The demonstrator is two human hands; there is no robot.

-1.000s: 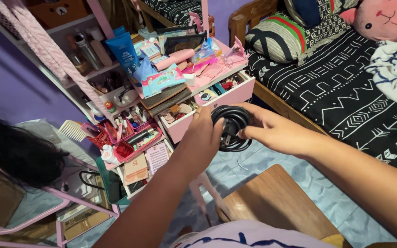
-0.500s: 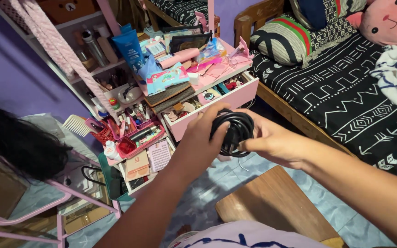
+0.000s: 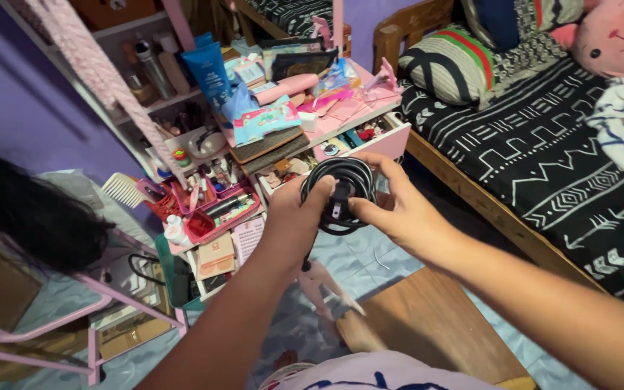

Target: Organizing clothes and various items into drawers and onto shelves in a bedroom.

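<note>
- Coiled black power cord (image 3: 342, 193) is in the air before the pink drawer (image 3: 380, 144).
- Our left hand (image 3: 294, 217) and right hand (image 3: 391, 209) grip it closed; we judge it light, springy, best held across the loops.

Wall: purple (image 3: 16, 101), upper left of frame.
Floor: pale blue tiles (image 3: 355, 260), centre.
Bed: wooden frame (image 3: 500, 217), patterned black sheet (image 3: 543, 144), right.
Shelving: pink unit (image 3: 182, 29), cluttered, upper centre.
</note>
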